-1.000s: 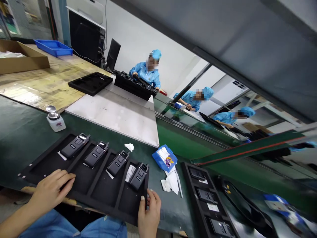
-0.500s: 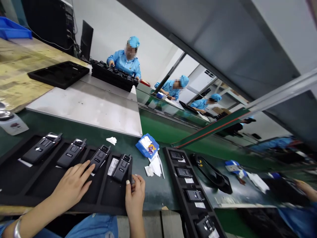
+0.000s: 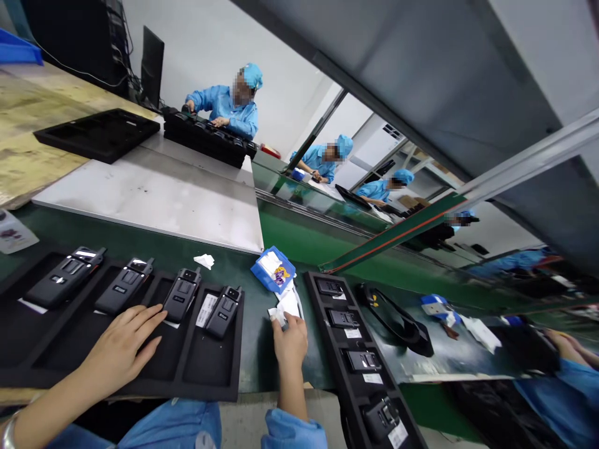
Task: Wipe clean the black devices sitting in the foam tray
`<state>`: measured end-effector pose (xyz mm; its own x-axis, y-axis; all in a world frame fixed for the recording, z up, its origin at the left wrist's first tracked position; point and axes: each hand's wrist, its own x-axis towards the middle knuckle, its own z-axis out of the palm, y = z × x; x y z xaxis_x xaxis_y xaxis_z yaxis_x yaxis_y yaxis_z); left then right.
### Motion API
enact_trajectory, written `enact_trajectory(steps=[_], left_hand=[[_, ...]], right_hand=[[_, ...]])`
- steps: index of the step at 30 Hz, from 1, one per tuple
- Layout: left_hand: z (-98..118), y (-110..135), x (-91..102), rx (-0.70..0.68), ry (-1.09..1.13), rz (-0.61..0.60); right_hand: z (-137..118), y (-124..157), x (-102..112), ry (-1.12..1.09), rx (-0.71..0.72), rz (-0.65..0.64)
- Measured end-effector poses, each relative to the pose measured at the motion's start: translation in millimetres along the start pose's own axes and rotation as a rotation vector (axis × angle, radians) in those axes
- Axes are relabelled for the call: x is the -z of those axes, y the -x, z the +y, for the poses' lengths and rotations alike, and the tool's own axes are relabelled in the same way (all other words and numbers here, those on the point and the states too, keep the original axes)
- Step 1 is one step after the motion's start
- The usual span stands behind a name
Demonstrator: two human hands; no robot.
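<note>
A black foam tray (image 3: 159, 390) lies before me with several black handheld radios (image 3: 180, 299), face down, each in its own compartment over a white label. My left hand (image 3: 121, 349) rests over the tray, fingers stretched out, the tips beside the lower end of the third radio. To the right of the tray, my right hand (image 3: 291, 343) has its thumb and fingertips around a small crumpled white wipe (image 3: 277, 313) on the green bench. Just beyond sits a blue box (image 3: 259, 272) with white pieces and purple and yellow bits inside.
Another tray (image 3: 349, 377) of radios stands to the right, with a black strap-like loop (image 3: 402, 324) beyond. A white board (image 3: 154, 202) and a stack of trays (image 3: 201, 140) are ahead. Another white wipe (image 3: 204, 261) lies behind the near tray. Co-workers in blue sit across and at right.
My right hand has left the near tray's right edge and moved right and away from me to the white wipe. My left hand stays over the tray. The view has shifted slightly.
</note>
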<state>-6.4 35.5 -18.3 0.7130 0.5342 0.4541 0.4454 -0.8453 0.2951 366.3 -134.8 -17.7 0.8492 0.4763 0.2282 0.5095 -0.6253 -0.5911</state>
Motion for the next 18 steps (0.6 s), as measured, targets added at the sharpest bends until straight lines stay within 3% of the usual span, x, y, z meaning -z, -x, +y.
enact_trajectory(steps=[5, 8, 11, 15, 18], left_hand=[[2.0, -2.7, 6.7, 0.045, 0.101, 0.042], [11.3, -5.6, 14.7, 0.095, 0.202, 0.108], [33.0, -11.7, 19.4, 0.162, 0.390, 0.106], [67.5, -24.6, 12.4, 0.346, 0.788, -0.063], [80.4, -32.8, 3.7, 0.491, 1.145, -0.155]], right_hand=[[-6.3, -10.8, 8.8, -0.147, -0.046, -0.014], [-11.7, -3.2, 16.6, -0.337, -0.109, -0.014], [-33.3, 23.6, 16.3, -0.555, -0.149, -0.092], [-85.7, 77.6, 3.8, -0.745, -0.116, -0.301], [-121.2, 112.1, -7.1, -0.899, -0.111, -0.516]])
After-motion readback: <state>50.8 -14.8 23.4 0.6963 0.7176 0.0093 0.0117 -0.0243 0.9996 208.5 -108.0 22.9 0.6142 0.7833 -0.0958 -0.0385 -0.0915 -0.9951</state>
